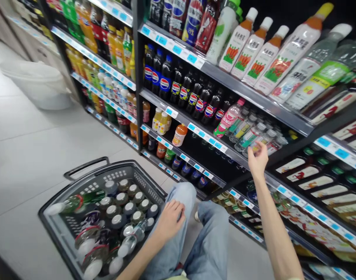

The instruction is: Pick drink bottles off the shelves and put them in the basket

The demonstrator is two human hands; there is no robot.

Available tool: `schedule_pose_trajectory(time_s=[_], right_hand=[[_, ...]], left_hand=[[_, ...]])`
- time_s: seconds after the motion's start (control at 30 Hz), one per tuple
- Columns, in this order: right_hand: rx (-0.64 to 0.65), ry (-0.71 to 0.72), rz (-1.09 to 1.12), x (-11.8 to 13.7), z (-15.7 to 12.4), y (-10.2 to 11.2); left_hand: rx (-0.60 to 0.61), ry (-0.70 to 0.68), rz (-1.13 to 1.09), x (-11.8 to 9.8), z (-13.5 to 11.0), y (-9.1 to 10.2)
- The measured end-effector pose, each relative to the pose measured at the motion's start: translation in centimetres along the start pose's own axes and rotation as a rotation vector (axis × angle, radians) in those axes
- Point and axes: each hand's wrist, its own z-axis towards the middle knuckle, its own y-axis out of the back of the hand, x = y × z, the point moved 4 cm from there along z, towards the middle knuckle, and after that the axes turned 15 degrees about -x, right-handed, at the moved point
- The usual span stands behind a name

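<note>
My right hand (258,158) reaches to the shelf edge, thumb and fingertips apart and slightly bent. Just beyond it stand several small clear bottles (250,136) with coloured labels; whether the fingertips touch one I cannot tell. A pink bottle (228,118) stands to their left, beside a row of dark cola bottles (192,95). My left hand (171,218) lies on my knee, fingers loosely stretched, holding nothing. To its left on the floor is a dark grey shopping basket (53,229) with several bottles: upright ones with white caps, others lying or tilted.
Shelves (213,146) with blue and white price tags run diagonally across the view. An orange-capped bottle (180,135) stands on a lower shelf. Large white-labelled bottles (258,54) fill the upper one. A white tub (40,87) sits on the tiled floor at far left.
</note>
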Motion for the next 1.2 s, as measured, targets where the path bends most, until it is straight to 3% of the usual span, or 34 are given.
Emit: schedule_pose_trajectory(time_s=[0.1,0.2,0.33,0.47,0.83,1.0,1.2], right_hand=[[0.005,0.219,-0.147,0.6,4.8,-1.9],[0.065,0.252,-0.281,-0.2,8.0,-3.9],[0.165,0.248,-0.368,-0.9,9.9,-5.6],[0.172,0.259,-0.395,-0.9,10.7,-5.6],[0.129,0.136,-0.217,-0.9,9.2,-5.1],[0.078,-0.028,-0.103,-1.1,8.9,-5.2],[-0.049,-0.011,0.083,1.5,4.5,-2.5]], left_hand=[[-0.048,-0.029,-0.026,0.4,0.1,0.0],[-0.060,-0.045,-0.050,0.6,0.3,0.0],[-0.061,-0.056,-0.051,0.5,0.5,0.1],[-0.064,-0.051,-0.032,0.2,0.6,0.4],[-0.100,-0.096,-0.031,-0.2,0.9,0.7],[-0.098,-0.079,-0.064,-0.2,1.1,1.0],[-0.091,0.019,-0.188,-0.1,1.2,1.4]])
